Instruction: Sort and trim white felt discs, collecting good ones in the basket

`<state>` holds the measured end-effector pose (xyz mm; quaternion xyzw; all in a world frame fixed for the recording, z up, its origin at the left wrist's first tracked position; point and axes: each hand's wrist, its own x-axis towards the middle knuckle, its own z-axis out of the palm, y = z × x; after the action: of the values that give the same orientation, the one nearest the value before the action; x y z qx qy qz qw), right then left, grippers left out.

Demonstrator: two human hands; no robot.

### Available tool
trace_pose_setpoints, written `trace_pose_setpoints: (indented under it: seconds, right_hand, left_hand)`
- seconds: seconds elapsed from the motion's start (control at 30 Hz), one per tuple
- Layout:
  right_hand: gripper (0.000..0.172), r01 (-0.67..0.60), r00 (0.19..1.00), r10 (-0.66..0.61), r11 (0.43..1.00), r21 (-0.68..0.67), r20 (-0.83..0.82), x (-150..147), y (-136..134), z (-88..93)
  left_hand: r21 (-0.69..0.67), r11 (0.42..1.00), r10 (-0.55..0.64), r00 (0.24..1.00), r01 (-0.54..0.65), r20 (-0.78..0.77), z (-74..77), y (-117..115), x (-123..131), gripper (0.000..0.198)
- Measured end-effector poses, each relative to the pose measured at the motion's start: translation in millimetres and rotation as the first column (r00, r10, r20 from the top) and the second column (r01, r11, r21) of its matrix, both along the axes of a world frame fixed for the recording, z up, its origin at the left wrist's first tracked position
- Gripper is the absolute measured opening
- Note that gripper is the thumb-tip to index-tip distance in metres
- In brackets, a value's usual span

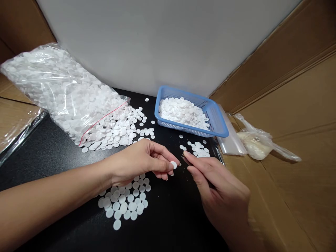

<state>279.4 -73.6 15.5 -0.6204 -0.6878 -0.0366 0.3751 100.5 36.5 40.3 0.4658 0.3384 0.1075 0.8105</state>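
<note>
Between thumb and index finger, my left hand (153, 159) pinches one small white disc (173, 165) above the black table. To its right, my right hand (219, 185) is closed around a thin, pointed tool (184, 159) whose tip alone shows; most of it is hidden by the fingers. The tool's tip is apart from the disc. Below my left wrist lies a spread of loose white discs (128, 203). A smaller group of white discs (201, 149) lies just beyond my right fingers.
At the left, a big clear zip bag (70, 87) spills discs from its red-lined mouth. A blue basket (193, 131) holding many discs stands at the back. On the right are a flat plastic bag (232, 141), a knotted bag (256, 141) and cardboard (294, 101). A white wall (147, 42) rises behind.
</note>
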Motion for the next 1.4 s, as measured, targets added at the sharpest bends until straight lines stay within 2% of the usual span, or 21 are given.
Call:
trace_pose_setpoints:
  seconds: [0.4,0.7,0.8,0.87,0.93,0.97,1.03,1.1,1.2,1.3,1.4]
  right_hand:
    - [0.028,-0.034,0.998,0.034,0.999,0.009,0.044,1,1,0.3]
    - [0.026,-0.035,0.998,0.033,0.998,0.054,0.048,1,1,-0.1]
    - [0.024,-0.001,0.997,-0.001,1.0,0.026,0.073,11,9,-7.0]
    - [0.026,0.067,0.989,-0.062,0.997,-0.029,0.137,22,15,-17.1]
    - [0.033,0.097,0.976,-0.08,0.992,-0.075,0.202,33,21,-29.6]
    - [0.036,0.1,0.973,-0.078,0.99,-0.095,0.217,37,22,-35.5]
    - [0.038,0.115,0.969,-0.084,0.985,-0.125,0.231,41,24,-44.8]
    - [0.038,0.137,0.966,-0.1,0.98,-0.147,0.24,42,24,-50.4]
    - [0.038,0.147,0.96,-0.097,0.973,-0.179,0.262,42,26,-56.5]
    - [0.035,0.143,0.961,-0.079,0.962,-0.232,0.265,48,32,-62.3]
    - [0.036,0.16,0.956,-0.093,0.96,-0.231,0.277,50,36,-61.1]
  left_hand:
    - [0.051,0.998,0.042,0.998,-0.045,0.052,-0.7,0,1,0.002]
    - [0.043,0.998,0.038,0.996,-0.041,0.081,-4.1,0,1,0.006]
    - [0.072,0.996,0.051,0.996,-0.056,0.076,-0.7,2,0,0.001]
    - [0.168,0.983,0.055,0.995,-0.068,0.081,4.1,5,-4,0.007]
    - [0.356,0.932,0.057,0.997,-0.073,0.054,8.9,6,-12,0.011]
    - [0.474,0.878,0.062,0.998,-0.062,0.017,10.4,7,-17,0.012]
    - [0.681,0.732,0.087,0.992,-0.001,-0.093,9.4,5,-31,0.013]
    - [0.778,0.622,0.119,0.971,0.09,-0.208,2.3,-1,-48,0.014]
    - [0.795,0.579,0.128,0.942,0.183,-0.31,-15.7,-14,-73,0.017]
    - [0.82,0.523,0.082,0.944,0.232,-0.319,-30.4,-29,-91,0.017]
    - [0.809,0.538,0.006,0.958,0.238,-0.286,-34.8,-37,-99,0.019]
